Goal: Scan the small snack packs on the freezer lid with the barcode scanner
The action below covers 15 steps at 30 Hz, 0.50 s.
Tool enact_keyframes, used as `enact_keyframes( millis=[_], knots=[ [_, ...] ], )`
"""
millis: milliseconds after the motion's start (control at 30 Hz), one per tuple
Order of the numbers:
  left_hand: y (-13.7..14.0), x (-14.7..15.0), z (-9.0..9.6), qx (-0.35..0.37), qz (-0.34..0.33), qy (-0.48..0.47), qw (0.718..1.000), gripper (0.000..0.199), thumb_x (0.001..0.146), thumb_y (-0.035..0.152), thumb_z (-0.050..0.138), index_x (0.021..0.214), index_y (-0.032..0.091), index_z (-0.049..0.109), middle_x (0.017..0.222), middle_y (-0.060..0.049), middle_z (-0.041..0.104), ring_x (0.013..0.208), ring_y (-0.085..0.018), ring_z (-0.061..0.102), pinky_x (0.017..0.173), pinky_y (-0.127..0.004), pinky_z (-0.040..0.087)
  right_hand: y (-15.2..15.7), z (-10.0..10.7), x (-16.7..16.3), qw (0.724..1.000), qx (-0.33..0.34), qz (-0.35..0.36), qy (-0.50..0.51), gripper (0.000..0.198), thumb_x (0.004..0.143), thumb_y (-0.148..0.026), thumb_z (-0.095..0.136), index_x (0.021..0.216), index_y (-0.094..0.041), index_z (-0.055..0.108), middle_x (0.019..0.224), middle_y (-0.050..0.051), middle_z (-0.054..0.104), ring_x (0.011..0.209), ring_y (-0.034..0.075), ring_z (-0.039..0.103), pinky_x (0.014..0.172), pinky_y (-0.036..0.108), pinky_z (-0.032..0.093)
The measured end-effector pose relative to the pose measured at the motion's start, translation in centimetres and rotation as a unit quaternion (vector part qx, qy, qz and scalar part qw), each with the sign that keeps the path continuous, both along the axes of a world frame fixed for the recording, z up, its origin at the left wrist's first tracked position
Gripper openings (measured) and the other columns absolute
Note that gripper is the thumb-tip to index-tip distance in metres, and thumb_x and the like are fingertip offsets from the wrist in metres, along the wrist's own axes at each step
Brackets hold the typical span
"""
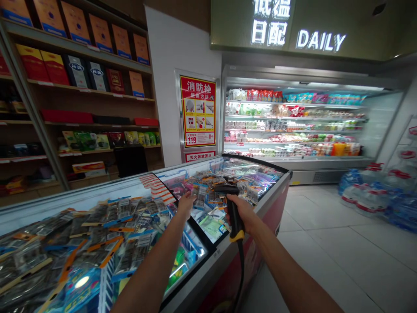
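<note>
Reaching forward with both bare arms over a long, white-rimmed, glass-topped chest freezer [195, 281]. Trailing a thin black cable [241, 265] below a black-and-yellow pistol-shaped plastic scanner [233, 215], gripping its handle in the right hand [245, 213]. Pinching a small, flat, dark-and-blue plastic packet [200, 194] in the left hand [186, 204], holding it near the scanner's head, among loose heaps of similar orange-and-blue-edged packets [125, 208]. Facing, farther off, a red-and-yellow printed wall poster [197, 114] and a brightly lit, white refrigerated display case [293, 163].
</note>
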<state>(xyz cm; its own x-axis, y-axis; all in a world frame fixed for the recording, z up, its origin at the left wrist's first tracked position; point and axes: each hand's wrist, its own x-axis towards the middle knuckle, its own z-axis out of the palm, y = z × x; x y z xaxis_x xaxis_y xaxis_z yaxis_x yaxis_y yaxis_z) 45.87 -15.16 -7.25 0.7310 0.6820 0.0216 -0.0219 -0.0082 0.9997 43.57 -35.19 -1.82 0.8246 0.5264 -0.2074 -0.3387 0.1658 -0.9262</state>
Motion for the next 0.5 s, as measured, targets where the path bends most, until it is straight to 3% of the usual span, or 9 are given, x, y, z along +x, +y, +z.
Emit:
enact_keyframes(
  millis=[233,500],
  knots=[
    [3.9,-1.0,1.5,-0.149,0.078,-0.1,0.981,0.021,0.066,0.012,0.049,0.085,0.02,0.048,0.065,0.004,0.054,0.05,-0.006,0.052,0.053,-0.021,0.041,2.5,0.1,-2.1,0.996,0.004,0.085,-0.036,0.027,0.068,-0.043,0.049,0.07,-0.016,0.047,0.049,-0.003,0.049,0.035,0.009,0.045,0.031,0.021,0.036],
    [5.5,-1.3,1.0,-0.158,0.095,-0.127,0.975,0.026,0.062,0.012,0.053,0.087,0.019,0.049,0.062,0.003,0.055,0.048,-0.007,0.052,0.048,-0.019,0.04,3.5,0.2,-3.0,0.993,0.002,0.112,-0.023,0.028,0.067,-0.042,0.049,0.075,-0.015,0.049,0.049,-0.003,0.049,0.035,0.009,0.045,0.032,0.02,0.035]
  ],
)
